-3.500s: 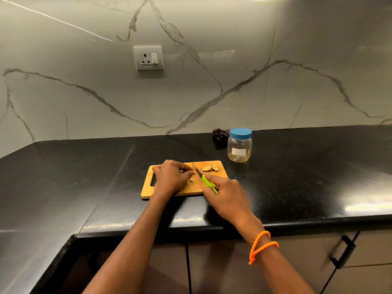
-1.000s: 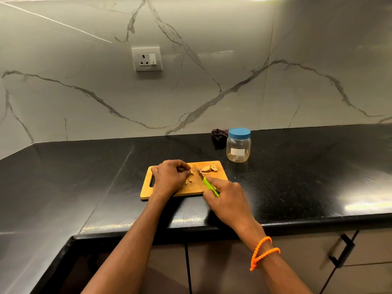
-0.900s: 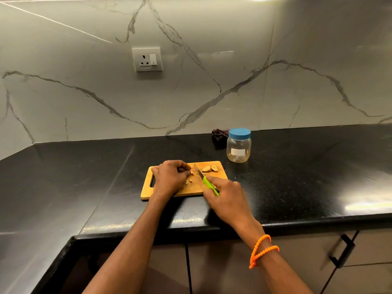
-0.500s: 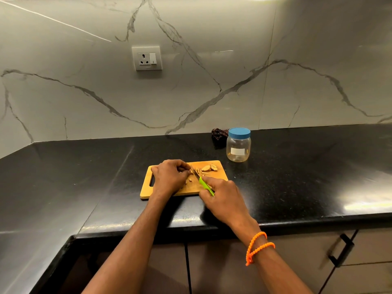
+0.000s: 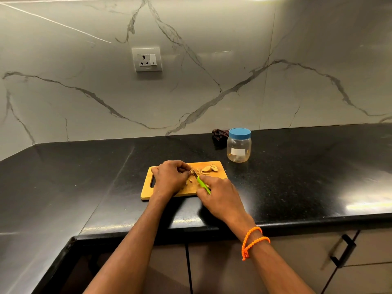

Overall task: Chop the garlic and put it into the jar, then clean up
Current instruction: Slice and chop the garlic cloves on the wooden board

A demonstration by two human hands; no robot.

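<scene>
Knife (image 5: 203, 184) slid a bit toward 9 o'clock, right hand (image 5: 220, 198) gripped it, left hand (image 5: 169, 177) pinched the garlic (image 5: 192, 173) on the board (image 5: 188, 190), mid-chop, next slice probably needed fingertips tucked, jar (image 5: 238, 145) at 1 o'clock was lidded

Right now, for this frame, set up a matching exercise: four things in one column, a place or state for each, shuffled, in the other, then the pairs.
Things:
1. jar
2. knife
3. cutting board
4. wall socket

Places or states:
A. gripped by the right hand
B. lies flat under both hands, with garlic pieces on it
C. set in the marble backsplash
D. stands upright behind the board, blue lid on

Pairs: 1-D, 2-A, 3-B, 4-C
</scene>
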